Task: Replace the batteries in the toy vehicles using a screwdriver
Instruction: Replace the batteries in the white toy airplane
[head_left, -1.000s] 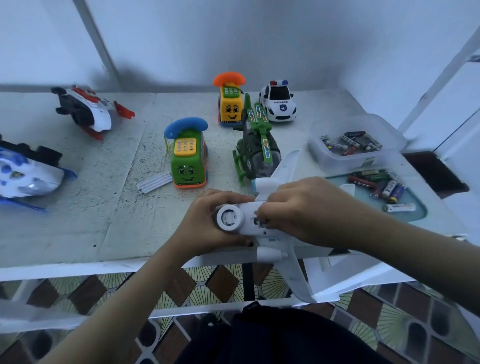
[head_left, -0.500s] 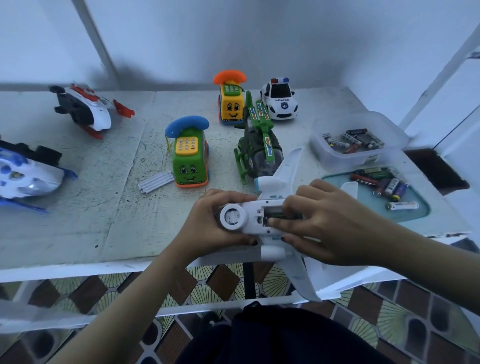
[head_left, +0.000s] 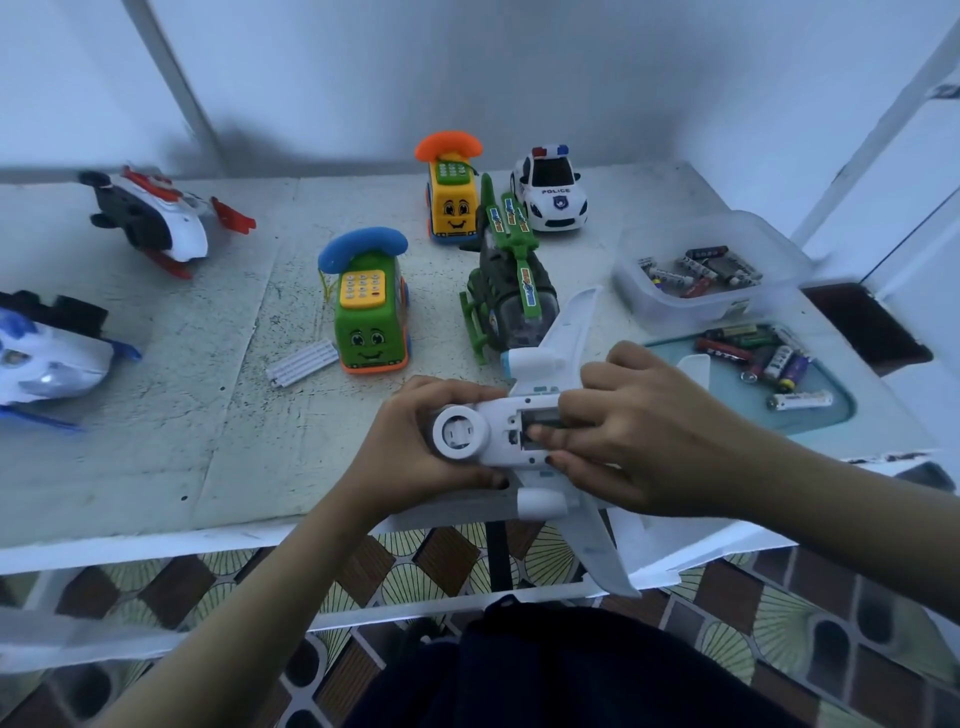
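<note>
I have the white toy airplane (head_left: 571, 332) belly-up at the desk's (head_left: 156, 415) near edge, with one wing overhanging. My left grip (head_left: 415, 452) holds its nose end, fingers wrapped round. My right grip (head_left: 654, 441) curls over the fuselage, index tip in the open battery compartment (head_left: 540, 415) and thumb on the near side. Loose batteries (head_left: 748, 338) lie on a teal tray (head_left: 836, 415) to the right.

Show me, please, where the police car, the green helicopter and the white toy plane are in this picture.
police car (head_left: 551, 200): head view, on its bonnet.
green helicopter (head_left: 493, 283): head view, on its dark fuselage.
white toy plane (head_left: 498, 415): head view, on its underside, beside the open battery bay.
</note>
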